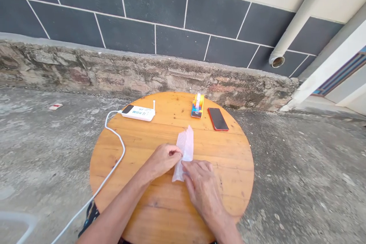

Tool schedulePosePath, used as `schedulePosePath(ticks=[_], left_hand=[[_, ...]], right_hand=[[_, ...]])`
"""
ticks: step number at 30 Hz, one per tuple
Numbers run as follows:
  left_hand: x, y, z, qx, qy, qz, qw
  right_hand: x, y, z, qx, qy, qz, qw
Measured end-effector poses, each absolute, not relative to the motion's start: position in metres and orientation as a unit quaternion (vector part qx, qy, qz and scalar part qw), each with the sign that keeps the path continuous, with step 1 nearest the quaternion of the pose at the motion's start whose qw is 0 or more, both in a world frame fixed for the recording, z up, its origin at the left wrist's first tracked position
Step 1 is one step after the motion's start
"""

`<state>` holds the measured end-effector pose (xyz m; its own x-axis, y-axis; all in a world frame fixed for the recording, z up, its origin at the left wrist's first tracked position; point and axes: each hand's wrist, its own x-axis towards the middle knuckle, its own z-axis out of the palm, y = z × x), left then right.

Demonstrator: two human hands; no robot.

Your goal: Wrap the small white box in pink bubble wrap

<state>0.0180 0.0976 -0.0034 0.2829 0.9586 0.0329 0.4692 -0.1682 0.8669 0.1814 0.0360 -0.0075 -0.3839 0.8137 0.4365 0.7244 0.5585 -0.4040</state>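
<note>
A thin white tissue-like sheet (185,148) lies folded on the round wooden table (143,198). My left hand (162,158) pinches its left edge with curled fingers. My right hand (201,185) presses down on the lower part of the sheet, fingertips together on it. Both hands meet near the middle of the table.
A white power bank (138,113) with a white cable (114,160) sits at the table's far left. A small yellow and blue object (197,106) and a red phone (217,119) lie at the far right. Concrete ground, a stone ledge and a drainpipe (294,26) surround the table.
</note>
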Motion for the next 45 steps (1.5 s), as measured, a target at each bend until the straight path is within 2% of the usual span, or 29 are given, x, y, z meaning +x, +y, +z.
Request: schedulePosePath(ticks=[17, 38, 45], left_hand=[[0.042, 0.106, -0.013, 0.641, 0.589, 0.334, 0.361], [0.044, 0.114, -0.018, 0.594, 0.592, 0.35, 0.417], [0.042, 0.116, -0.03, 0.579, 0.592, 0.359, 0.431]], right_hand=[[0.183, 0.036, -0.009, -0.459, -0.827, 0.094, 0.31], [0.184, 0.038, -0.008, -0.469, -0.822, 0.095, 0.31], [0.184, 0.039, -0.003, -0.481, -0.821, 0.123, 0.284]])
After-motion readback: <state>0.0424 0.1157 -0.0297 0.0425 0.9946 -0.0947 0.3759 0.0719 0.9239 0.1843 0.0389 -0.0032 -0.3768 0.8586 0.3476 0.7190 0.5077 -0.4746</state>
